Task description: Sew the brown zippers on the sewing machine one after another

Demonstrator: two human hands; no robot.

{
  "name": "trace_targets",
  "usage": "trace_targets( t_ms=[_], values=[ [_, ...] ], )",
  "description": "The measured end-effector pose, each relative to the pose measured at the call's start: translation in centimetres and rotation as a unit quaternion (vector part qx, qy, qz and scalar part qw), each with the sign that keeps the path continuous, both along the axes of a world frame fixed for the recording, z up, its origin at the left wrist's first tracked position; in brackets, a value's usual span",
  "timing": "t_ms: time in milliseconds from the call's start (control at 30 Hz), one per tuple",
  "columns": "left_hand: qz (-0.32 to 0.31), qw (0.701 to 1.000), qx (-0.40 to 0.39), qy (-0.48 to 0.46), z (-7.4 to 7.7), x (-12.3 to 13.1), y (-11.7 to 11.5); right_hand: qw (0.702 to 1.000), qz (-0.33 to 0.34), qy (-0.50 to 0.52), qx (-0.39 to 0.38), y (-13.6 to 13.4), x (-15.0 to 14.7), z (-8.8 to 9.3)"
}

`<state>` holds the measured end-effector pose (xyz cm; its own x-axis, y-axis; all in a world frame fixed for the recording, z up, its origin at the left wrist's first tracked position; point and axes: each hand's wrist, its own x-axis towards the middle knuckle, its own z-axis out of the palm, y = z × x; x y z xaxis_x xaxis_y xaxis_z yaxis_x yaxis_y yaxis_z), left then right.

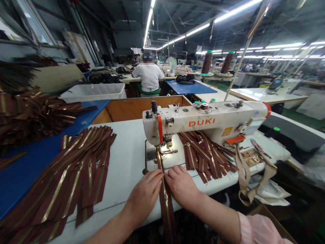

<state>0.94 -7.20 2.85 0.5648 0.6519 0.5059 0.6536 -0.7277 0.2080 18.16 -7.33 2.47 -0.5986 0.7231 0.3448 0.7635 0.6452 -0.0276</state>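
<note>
A brown zipper with gold teeth runs from under the presser foot of the white sewing machine toward me and hangs over the table's front edge. My left hand pinches its left edge just in front of the needle plate. On the opposite edge, the bent fingers of my right hand press the tape. The gold slider shows on the zipper a little below my fingertips. Left of the machine lies a fanned pile of zippers; another bunch of zippers rests beneath the machine arm.
A blue board with a heap of brown zippers stands at the left. At the right are a small parts tray and a hanging beige strap. Thread cones stand behind. A person in white sits farther back.
</note>
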Motion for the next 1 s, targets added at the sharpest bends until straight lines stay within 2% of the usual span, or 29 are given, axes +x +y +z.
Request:
trace_targets(
  t_ms=[200,433,567,1000],
  values=[
    [-0.047,0.995,-0.027,0.084,-0.1,-0.2,2.4,1.000,0.005,-0.018,-0.015,0.2,0.5,0.2],
    [-0.053,0.996,-0.022,0.073,-0.7,-0.5,2.1,0.998,0.005,0.032,-0.047,0.5,2.5,0.2],
    [-0.048,0.997,-0.015,0.061,-1.0,-0.5,2.1,0.997,0.041,0.043,-0.054,0.7,2.3,0.3],
    [-0.058,0.996,-0.018,0.058,-0.7,-0.5,2.0,0.998,0.051,-0.020,-0.024,0.7,1.6,0.2]
  ],
)
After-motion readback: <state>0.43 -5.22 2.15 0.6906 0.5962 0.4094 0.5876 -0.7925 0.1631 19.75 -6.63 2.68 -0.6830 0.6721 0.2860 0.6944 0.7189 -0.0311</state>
